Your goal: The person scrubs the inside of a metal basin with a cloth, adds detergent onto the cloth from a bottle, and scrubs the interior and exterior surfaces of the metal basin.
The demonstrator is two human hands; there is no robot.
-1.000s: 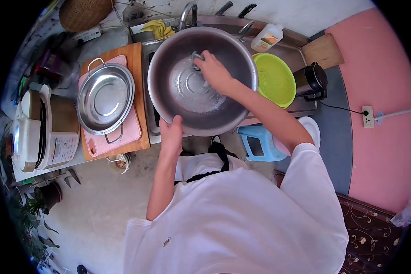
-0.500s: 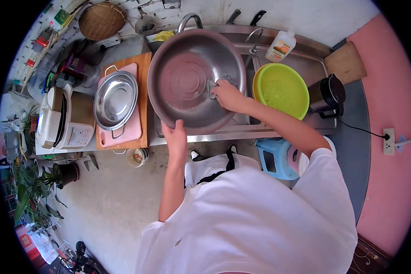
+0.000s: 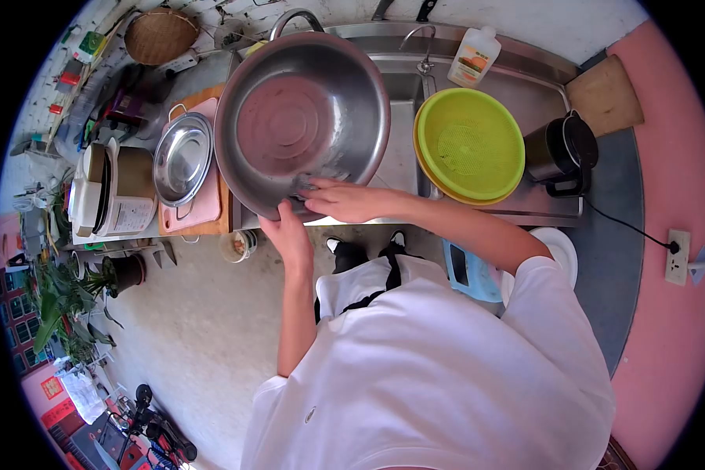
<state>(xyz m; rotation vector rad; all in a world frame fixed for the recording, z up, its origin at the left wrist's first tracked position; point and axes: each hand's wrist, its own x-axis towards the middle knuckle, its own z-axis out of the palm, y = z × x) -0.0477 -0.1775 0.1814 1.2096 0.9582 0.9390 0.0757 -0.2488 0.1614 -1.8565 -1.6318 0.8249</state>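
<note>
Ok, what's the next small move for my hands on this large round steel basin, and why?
I'd probably slide your left hand slightly leftward along the rim of the basin, since your right hand holds the grey, rough-looking scrubber at the inner wall right beside that grip.

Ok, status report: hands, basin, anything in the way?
Left hand gripping metal basin's near rim. Right hand holding gray scrubber against inner wall. Basin tilted, no obstruction visible inside. Green colander off to the right.
</note>
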